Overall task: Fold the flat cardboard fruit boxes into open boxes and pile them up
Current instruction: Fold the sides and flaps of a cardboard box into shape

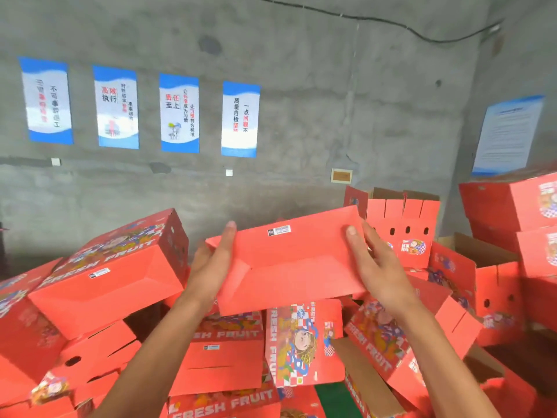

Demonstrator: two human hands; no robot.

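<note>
folded red box (289, 260) held up bottom-first above the heap of boxes (217, 354), left hand (211, 267) and right hand (376, 263) flat-fingered against its ends; best set squarely down, not tossed

**Camera Setup: Single Head View**

One wide-angle camera, worn on the person's head, supplies the only view; no second view overlaps it. It faces forward and slightly down, toward a concrete wall (301, 70) carrying a row of posters (179, 113). Both forearms enter from the bottom edge and reach away from the lens. The left hand (211, 267) and the right hand (376, 260) sit near the frame centre, at close range, on either end of a red box (289, 263). Beyond the hands stands the wall; below and to both sides of them lies a pile of red boxes (220, 357). Lens distortion bends the edges.
</note>
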